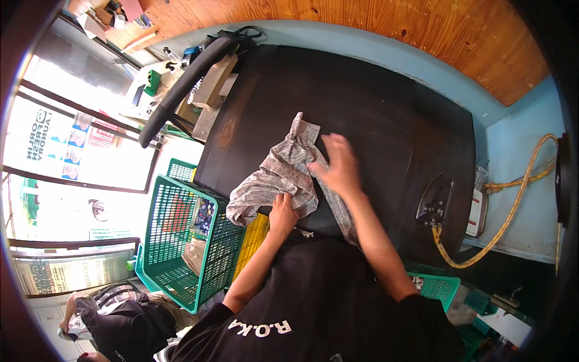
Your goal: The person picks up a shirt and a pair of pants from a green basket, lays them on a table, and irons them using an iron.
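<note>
A crumpled grey patterned garment [289, 167] lies on the black padded ironing table [380, 113]. One narrow, sleeve-like part of it hangs toward the table's near edge, beside my body. My left hand [283, 215] grips the fabric at its lower edge, with the fingers curled over the cloth. Blurred by motion, my right hand [340, 165] is at the garment's right side, fingers apart; whether it touches the cloth is unclear. To the right, an iron [436, 201] rests on the table with a yellow hose [502, 240] attached.
Left of the table stands a green plastic basket [181, 235] with folded cloths, beside a yellow basket [253, 237]. A padded black sleeve board [190, 81] juts out at upper left. Another green basket [436, 287] sits at lower right. A person [126, 321] bends at lower left.
</note>
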The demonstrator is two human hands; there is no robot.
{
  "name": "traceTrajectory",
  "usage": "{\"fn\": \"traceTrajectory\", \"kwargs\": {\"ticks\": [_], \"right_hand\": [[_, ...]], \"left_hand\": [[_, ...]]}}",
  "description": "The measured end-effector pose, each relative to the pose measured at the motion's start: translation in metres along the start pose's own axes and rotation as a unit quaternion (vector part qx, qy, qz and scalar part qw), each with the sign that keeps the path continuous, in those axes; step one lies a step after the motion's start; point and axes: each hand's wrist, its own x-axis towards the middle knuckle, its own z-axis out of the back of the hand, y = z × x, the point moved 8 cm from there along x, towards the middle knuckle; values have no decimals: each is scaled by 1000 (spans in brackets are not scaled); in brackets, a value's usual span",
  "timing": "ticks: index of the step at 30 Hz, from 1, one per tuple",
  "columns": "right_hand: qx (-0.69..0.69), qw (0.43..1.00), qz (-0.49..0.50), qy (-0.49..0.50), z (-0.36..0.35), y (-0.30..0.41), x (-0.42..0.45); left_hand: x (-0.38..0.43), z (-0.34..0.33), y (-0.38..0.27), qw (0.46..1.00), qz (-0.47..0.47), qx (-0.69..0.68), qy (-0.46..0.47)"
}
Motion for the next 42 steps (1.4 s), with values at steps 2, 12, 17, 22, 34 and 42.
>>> {"fn": "traceTrajectory", "kwargs": {"ticks": [2, 12, 17, 22, 34, 42], "right_hand": [[69, 992, 8, 108, -75, 33, 19], [147, 986, 46, 59, 4, 57, 82], [18, 942, -25, 335, -88, 70, 56], [110, 868, -160, 457, -40, 40, -38], [178, 883, -420, -108, 218, 28, -37], [-83, 911, -155, -373, 491, 203, 97]], "left_hand": [[-7, 12, -8, 999, -5, -32, -2], [-7, 245, -67, 959, -105, -230, -125], [-6, 310, -124, 925, -244, -256, -142], [-21, 357, -93, 870, -233, -408, -147], [147, 358, -145, 892, -319, -316, -52], [212, 496, -413, 813, -423, -241, -321]]}}
